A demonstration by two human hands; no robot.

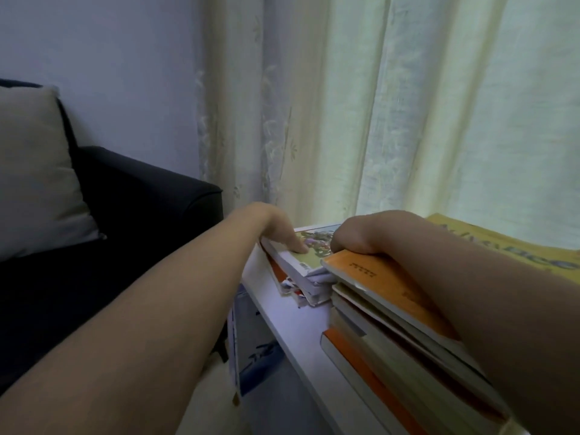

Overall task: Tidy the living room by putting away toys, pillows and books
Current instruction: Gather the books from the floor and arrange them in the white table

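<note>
Two stacks of books lie on a white table (301, 328) by the curtain. The far stack is topped by a book with a picture cover (314, 246). My left hand (276, 227) grips that book at its left edge, thumb on the cover. The near stack is topped by an orange book (386, 287). My right hand (361, 233) rests curled over the far end of the orange book, its fingertips hidden, next to the picture-cover book. A beige pillow (34, 171) leans on the dark sofa (131, 208) at the left.
A large yellow book (514, 249) lies behind my right forearm on the table. Pale curtains (376, 105) hang directly behind the table. The sofa arm stands close to the table's left end, with a narrow gap of floor between.
</note>
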